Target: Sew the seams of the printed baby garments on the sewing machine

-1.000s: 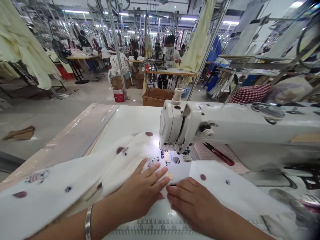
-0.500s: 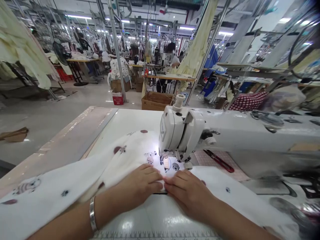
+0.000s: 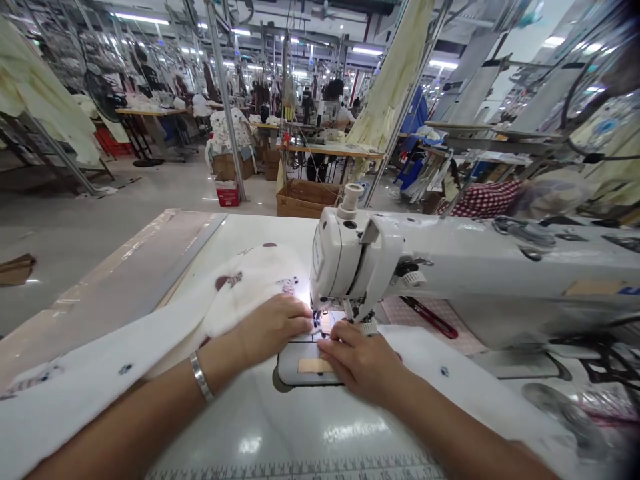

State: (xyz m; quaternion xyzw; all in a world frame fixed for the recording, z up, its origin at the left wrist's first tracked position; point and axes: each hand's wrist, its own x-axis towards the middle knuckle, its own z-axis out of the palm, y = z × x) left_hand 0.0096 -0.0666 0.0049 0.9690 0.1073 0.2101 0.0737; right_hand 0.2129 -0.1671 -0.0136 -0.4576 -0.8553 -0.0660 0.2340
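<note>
We look out over a crowded workshop with a glossy grey floor (image 3: 175,189) that catches the light. Fluorescent tubes (image 3: 140,19) glow overhead, and a metal pole (image 3: 225,100) rises ahead of us. Beyond it stands a wooden-edged worktable (image 3: 345,153), with an open cardboard box (image 3: 304,201) on the floor before it (a smaller red box (image 3: 228,195) sits by the pole's foot). To our left, we see a black pedestal fan (image 3: 100,95) near another worktable (image 3: 153,113).
</note>
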